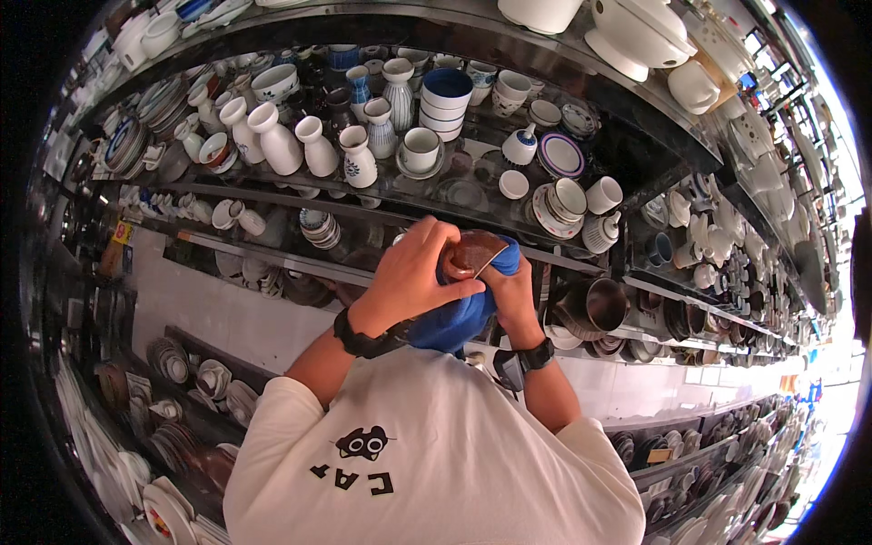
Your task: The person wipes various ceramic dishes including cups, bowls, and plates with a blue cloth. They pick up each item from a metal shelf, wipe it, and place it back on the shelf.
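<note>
Between my two hands, close to my chest, is a brown glazed ceramic piece [471, 253] with a pale edge; its full shape is hidden. My left hand [417, 276] grips it from the left, thumb across its near side. On the right, my right hand [509, 286] holds a blue cloth [455, 323] against the piece. The cloth wraps behind the ceramic and hangs down below both hands.
Ahead, a dark shelf [470, 204] carries white ceramic bottles [276, 139], stacked blue-and-white bowls [444, 102], cups and saucers. A dark brown pot [603, 304] stands on a lower shelf at right. More crockery fills shelves on both sides. White tureens [640, 34] sit above.
</note>
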A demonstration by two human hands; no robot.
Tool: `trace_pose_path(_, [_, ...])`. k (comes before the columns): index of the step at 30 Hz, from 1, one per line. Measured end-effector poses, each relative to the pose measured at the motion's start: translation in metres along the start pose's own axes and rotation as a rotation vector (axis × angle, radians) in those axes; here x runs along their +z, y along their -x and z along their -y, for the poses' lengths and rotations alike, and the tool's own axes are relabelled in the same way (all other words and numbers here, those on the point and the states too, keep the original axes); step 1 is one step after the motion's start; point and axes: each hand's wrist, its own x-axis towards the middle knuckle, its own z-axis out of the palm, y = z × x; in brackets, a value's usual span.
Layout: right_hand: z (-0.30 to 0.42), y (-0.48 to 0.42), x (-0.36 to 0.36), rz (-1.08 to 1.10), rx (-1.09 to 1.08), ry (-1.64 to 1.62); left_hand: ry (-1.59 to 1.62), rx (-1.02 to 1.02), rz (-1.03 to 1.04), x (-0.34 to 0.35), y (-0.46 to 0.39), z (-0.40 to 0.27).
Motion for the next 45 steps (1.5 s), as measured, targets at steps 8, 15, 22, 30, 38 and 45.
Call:
trace_pose_path(8, [-0.017, -0.002, 0.048, -0.165, -0.309, 0.414, 0.506, -0.062, -0.074, 0.003, 0.008, 0.048])
trace_pose_path(15, [-0.005, -0.003, 0.061, -0.115, -0.463, 1.005, 0.252, -0.275, 0.233, -0.041, 0.004, 0.043])
trace_pose_path(22, [0.002, -0.016, 0.070, -0.100, -0.825, 1.011, 0.284, -0.189, 0.170, -0.048, 0.003, 0.050])
trace_pose_path(30, [-0.036, -0.030, 0.086, -0.121, -0.321, 0.148, 0.085, 0.212, -0.308, -0.033, 0.005, 0.045])
trace_pose_path(38, [-0.018, -0.008, 0.083, -0.063, -0.242, 0.581, 0.242, -0.128, -0.030, -0.046, 0.019, 0.046])
trace_pose_path(45, [-0.009, -0.001, 0.077, -0.059, -0.567, 1.089, 0.611, -0.348, 0.156, -0.034, 0.021, 0.094])
